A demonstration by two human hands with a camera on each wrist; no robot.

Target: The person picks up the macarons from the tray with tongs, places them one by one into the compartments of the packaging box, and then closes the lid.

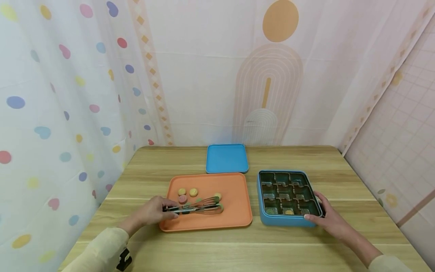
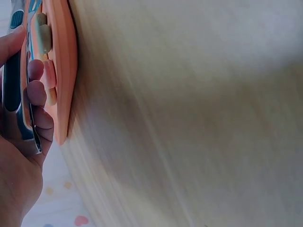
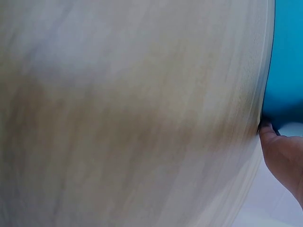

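Observation:
My left hand [image 1: 153,212] holds a pair of food tongs [image 1: 204,208] by its dark-padded handles. The tongs lie sideways low over the orange tray [image 1: 236,189], their looped heads pointing right. Small yellow cookies [image 1: 193,192] and a pink cookie [image 1: 182,199] rest on the tray, with greenish ones partly hidden by the tongs. At the right, my right hand [image 1: 327,219] grips the near right corner of a blue box [image 1: 287,220], thumb at the front rim. Inside it is a dark divided insert; its front row has a green piece at left and a yellow cookie [image 1: 289,212] in the middle.
Behind the tray lies a flat blue lid [image 1: 227,158]. Everything stands on a wooden table [image 1: 217,251], with a patterned curtain [image 1: 204,94] along its back and left. A gap of bare wood separates tray from box.

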